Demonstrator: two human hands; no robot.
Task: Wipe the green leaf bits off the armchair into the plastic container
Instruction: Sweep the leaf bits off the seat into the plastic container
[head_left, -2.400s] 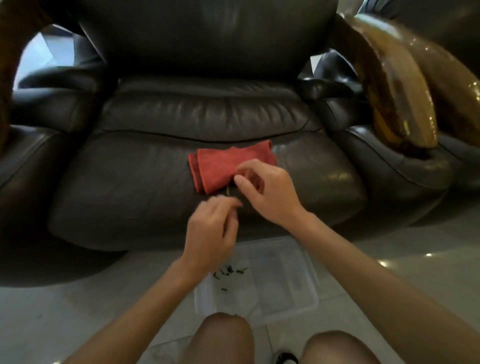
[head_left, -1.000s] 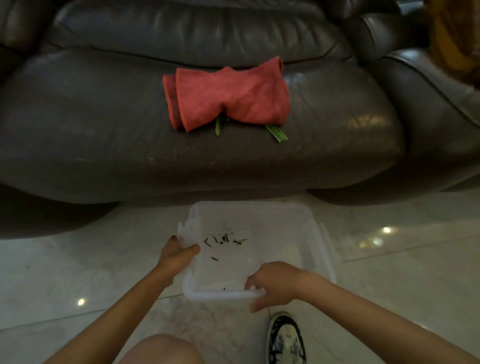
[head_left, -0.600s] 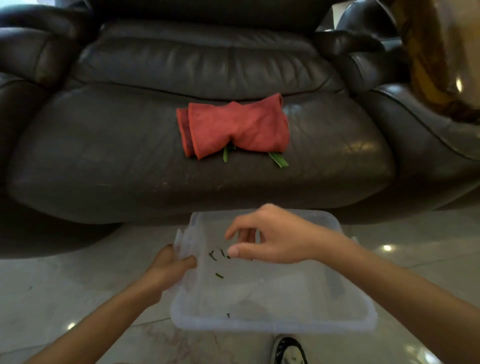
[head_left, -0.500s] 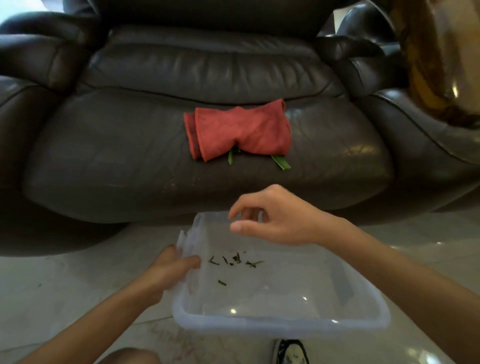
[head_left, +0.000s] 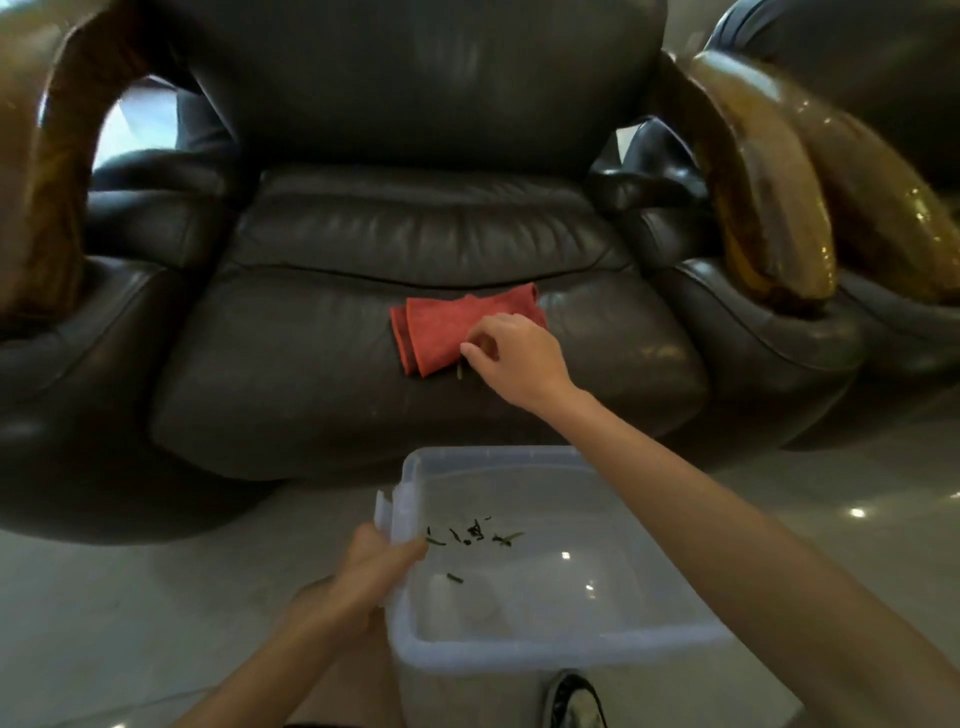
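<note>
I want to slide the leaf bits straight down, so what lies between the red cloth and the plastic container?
In the head view, only bare dark seat cushion lies between the red cloth and the plastic container, apart from one leaf bit at the cloth's edge.

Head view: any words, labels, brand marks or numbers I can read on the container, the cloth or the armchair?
None can be read.
Plastic container: no label or marking shows.
Red cloth: plain.
Armchair: plain leather, no tag in view.
Shoe: a pattern, too blurred to read as text.

bare forearms, no sleeves; shoe (head_left: 576, 701) seemingly dark-patterned.
</note>
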